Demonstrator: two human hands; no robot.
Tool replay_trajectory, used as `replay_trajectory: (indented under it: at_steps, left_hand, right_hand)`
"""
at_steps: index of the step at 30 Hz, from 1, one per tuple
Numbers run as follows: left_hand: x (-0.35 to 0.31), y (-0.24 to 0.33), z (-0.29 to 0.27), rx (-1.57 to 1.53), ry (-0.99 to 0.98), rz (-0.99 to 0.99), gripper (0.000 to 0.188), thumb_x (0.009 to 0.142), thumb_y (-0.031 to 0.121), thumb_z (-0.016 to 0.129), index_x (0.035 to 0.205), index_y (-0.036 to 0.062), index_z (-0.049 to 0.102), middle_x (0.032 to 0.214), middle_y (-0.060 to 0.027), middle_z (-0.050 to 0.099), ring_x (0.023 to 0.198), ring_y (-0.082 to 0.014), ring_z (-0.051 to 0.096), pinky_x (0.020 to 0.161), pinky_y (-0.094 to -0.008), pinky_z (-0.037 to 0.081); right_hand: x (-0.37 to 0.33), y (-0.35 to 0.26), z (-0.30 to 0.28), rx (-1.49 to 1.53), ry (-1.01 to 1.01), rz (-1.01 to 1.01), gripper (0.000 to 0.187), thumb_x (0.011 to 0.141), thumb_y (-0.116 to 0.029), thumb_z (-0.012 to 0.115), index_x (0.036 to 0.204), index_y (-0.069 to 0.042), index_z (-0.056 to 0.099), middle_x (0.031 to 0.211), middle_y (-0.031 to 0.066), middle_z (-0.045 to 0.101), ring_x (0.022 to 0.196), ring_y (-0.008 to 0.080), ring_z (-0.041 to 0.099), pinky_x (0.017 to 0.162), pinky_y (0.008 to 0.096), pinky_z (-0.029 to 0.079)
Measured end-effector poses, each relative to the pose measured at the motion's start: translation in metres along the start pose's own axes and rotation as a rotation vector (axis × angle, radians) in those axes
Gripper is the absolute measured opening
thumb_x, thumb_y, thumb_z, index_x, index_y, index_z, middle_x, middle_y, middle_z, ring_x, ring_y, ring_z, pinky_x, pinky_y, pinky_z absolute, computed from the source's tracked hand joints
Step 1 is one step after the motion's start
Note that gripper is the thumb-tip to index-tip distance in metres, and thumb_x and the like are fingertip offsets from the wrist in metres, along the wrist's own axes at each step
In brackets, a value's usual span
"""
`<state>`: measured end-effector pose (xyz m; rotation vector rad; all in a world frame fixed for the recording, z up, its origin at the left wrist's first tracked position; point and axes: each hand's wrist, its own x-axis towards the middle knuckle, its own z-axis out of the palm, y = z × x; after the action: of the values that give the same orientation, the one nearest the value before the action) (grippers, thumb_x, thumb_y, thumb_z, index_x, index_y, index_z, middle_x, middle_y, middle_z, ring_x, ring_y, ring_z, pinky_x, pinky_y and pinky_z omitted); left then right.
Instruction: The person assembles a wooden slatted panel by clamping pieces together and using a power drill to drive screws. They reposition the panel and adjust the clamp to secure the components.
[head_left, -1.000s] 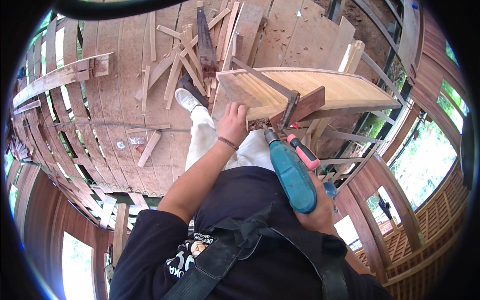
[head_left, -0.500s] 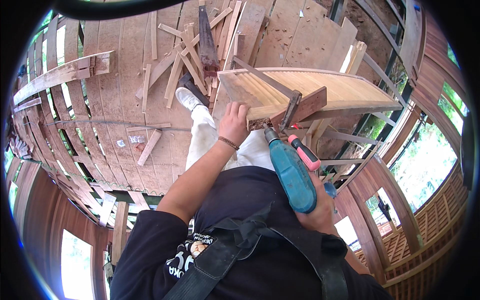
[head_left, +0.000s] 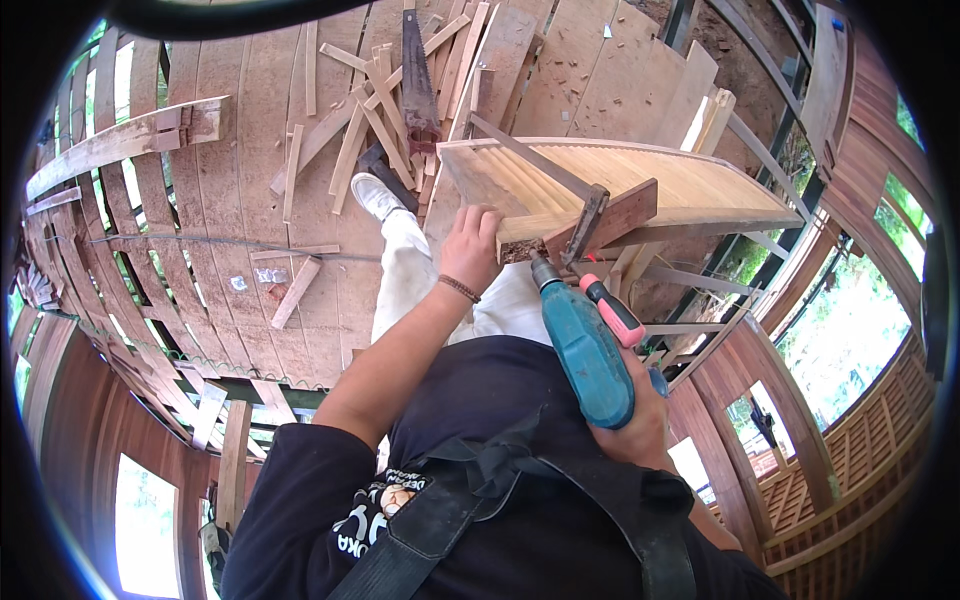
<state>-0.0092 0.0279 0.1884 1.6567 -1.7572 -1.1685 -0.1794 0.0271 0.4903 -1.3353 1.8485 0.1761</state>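
My left hand [head_left: 472, 243] is closed over the near left corner of a slatted wooden panel [head_left: 660, 175], its fingers bent over the edge. In my right hand [head_left: 640, 420] is a teal power drill [head_left: 585, 350], held by its rear grip. The drill's chuck points at the rough, dark end of the panel's near rail [head_left: 518, 250]; the bit's tip cannot be made out. A metal bar clamp [head_left: 585, 222] lies across the panel, over a reddish-brown wood block [head_left: 630, 212]. Beside the drill is a pink-and-black handle [head_left: 613, 312], apparently the clamp's.
A handsaw [head_left: 416, 85] lies on the plank floor [head_left: 230, 220] among several thin wood strips [head_left: 375, 120]. A dark cable [head_left: 210, 240] crosses the boards at left. Gaps show between planks at far left. Metal bars and an opening lie to the right.
Both hands stay almost where they were, with the drill against the panel's end. The view has shifted very slightly.
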Motion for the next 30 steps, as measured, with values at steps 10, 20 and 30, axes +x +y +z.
replay_trajectory:
  at_steps: [10,20,30]
  left_hand:
    - [-0.0005,-0.0028,0.0036,0.021,0.008,-0.004,0.059,0.064,0.006,0.084,0.116,0.0055,0.057,0.117,-0.0125,0.059,0.107,-0.0364,0.058,0.092,-0.0436,0.051]
    - [0.0013,-0.002,0.001,0.004,0.001,0.006,0.058,0.064,0.005,0.083,0.116,0.005,0.056,0.116,-0.0128,0.059,0.106,-0.0369,0.058,0.09,-0.0437,0.051]
    - [0.0041,-0.001,-0.0003,0.005,-0.006,-0.006,0.058,0.064,0.006,0.083,0.115,0.0045,0.056,0.116,-0.0131,0.059,0.108,-0.0372,0.058,0.092,-0.0439,0.051]
  right_hand:
    - [0.0015,0.0011,0.0033,-0.018,0.021,-0.025,0.074,0.074,-0.013,0.084,0.14,-0.003,0.054,0.105,0.0234,0.071,0.096,0.0432,0.071,0.082,0.0479,0.057]
    - [0.005,0.0011,0.0036,-0.023,0.019,-0.027,0.073,0.073,-0.012,0.083,0.14,-0.004,0.055,0.104,0.0234,0.071,0.096,0.0426,0.071,0.081,0.0479,0.057]
    - [0.0048,0.001,0.0008,-0.038,-0.042,0.034,0.075,0.074,-0.014,0.084,0.141,-0.003,0.052,0.112,0.0231,0.07,0.101,0.0422,0.071,0.086,0.0463,0.057]
